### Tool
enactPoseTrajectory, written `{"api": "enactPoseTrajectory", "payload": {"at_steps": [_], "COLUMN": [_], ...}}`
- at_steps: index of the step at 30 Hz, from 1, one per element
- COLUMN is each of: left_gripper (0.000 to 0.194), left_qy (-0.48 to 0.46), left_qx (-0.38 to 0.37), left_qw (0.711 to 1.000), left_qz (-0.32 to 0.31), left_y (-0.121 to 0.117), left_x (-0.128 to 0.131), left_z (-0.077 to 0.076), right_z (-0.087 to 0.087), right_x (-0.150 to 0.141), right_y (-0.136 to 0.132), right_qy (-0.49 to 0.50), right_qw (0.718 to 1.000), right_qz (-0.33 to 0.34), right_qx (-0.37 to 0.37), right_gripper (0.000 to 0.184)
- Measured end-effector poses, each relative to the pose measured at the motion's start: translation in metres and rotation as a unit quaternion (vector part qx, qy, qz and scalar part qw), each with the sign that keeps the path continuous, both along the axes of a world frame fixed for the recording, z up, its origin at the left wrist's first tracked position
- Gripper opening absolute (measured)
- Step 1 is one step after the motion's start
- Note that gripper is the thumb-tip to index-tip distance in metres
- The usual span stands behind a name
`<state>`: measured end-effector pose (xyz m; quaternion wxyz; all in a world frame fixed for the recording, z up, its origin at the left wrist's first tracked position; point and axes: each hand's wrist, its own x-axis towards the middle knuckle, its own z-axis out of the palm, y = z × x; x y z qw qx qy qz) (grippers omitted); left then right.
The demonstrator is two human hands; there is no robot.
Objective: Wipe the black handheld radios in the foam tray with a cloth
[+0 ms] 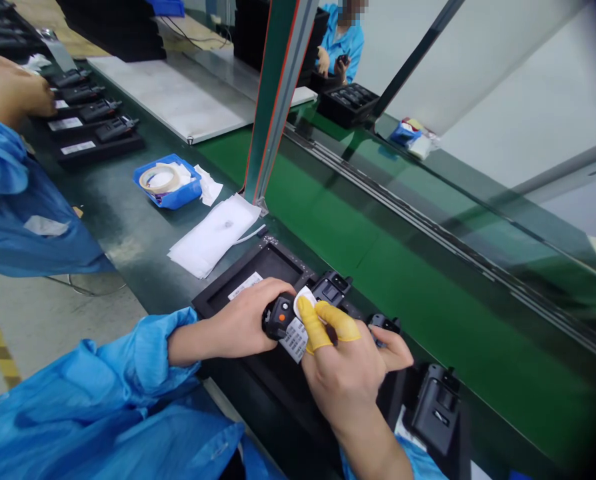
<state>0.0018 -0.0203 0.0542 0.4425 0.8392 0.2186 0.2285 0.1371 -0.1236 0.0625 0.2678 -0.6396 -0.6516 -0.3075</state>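
My left hand is closed round a black handheld radio, whose end with an orange button faces me. Yellow finger cots cover the thumb-side fingers of my right hand. Those fingers press a small white wipe against the radio's side. Below the radio, a white label sheet with printed codes lies on a black foam tray. Just beyond my right hand sits another black radio, and one more radio rests to the right.
White sheets and a blue bin with a tape roll lie ahead on the bench. A green conveyor belt runs along the right behind a metal post. A co-worker's hand is at the left near several trayed radios.
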Motion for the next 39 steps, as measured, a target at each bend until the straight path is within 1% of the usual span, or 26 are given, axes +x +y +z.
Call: {"api": "enactPoseTrajectory", "payload": {"at_steps": [4,8,11,14,16,18,20,23,26,27,29,31,32,36,39], "left_gripper": [0.047,0.051,0.054,0.054,0.055,0.053,0.052,0.053,0.054,0.053,0.051,0.049,0.050,0.054,0.055], "left_qy": [-0.021,-0.015,0.006,0.018,0.016,0.008,0.005,0.010,0.010,0.009,0.006,0.006,0.008,0.026,0.028], "left_qx": [0.014,0.016,0.010,0.007,0.008,0.009,0.009,0.003,0.000,0.001,0.004,0.007,0.007,0.003,0.007], "left_qw": [1.000,1.000,1.000,1.000,1.000,1.000,1.000,1.000,1.000,1.000,1.000,1.000,1.000,1.000,1.000], "left_qz": [-0.005,0.002,0.007,0.007,0.004,0.002,0.001,0.001,-0.001,-0.002,-0.002,-0.001,0.001,0.014,0.010], "left_y": [-0.002,-0.003,-0.002,0.000,0.000,0.000,0.000,-0.001,-0.002,-0.002,-0.002,-0.002,-0.002,-0.001,-0.002], "left_x": [0.001,0.002,0.002,0.002,0.002,0.003,0.003,0.004,0.004,0.003,0.003,0.003,0.003,0.004,0.004], "left_z": [-0.003,-0.003,-0.001,0.000,-0.001,-0.002,-0.002,-0.001,0.000,0.000,-0.001,-0.002,-0.002,0.002,0.004], "right_z": [0.003,0.000,-0.001,0.001,0.002,0.002,0.000,-0.002,-0.001,-0.001,-0.001,-0.003,-0.005,-0.006,-0.002], "right_x": [-0.004,0.004,0.013,0.016,0.012,0.007,0.004,0.005,0.009,0.008,0.005,0.001,0.000,0.005,0.010], "right_y": [0.000,-0.005,-0.009,-0.009,-0.006,-0.002,0.001,0.002,0.000,-0.001,-0.003,-0.003,-0.003,0.000,0.000], "right_qy": [0.028,0.034,0.028,0.030,0.027,0.018,0.007,-0.002,0.006,0.011,0.015,0.011,0.007,-0.004,0.009], "right_qw": [0.997,0.995,0.997,0.999,0.999,0.998,0.998,1.000,1.000,1.000,1.000,0.999,0.999,1.000,0.999], "right_qz": [0.066,0.087,0.064,0.025,0.031,0.059,0.068,0.023,-0.014,-0.010,0.018,0.044,0.046,-0.007,-0.038], "right_qx": [-0.021,-0.033,-0.030,-0.013,-0.008,-0.015,-0.016,-0.012,-0.014,-0.013,-0.016,-0.024,-0.027,-0.017,-0.021], "right_gripper": [0.025,0.026,0.025,0.031,0.033,0.032,0.030,0.028,0.030,0.032,0.034,0.034,0.034,0.030,0.032]}}
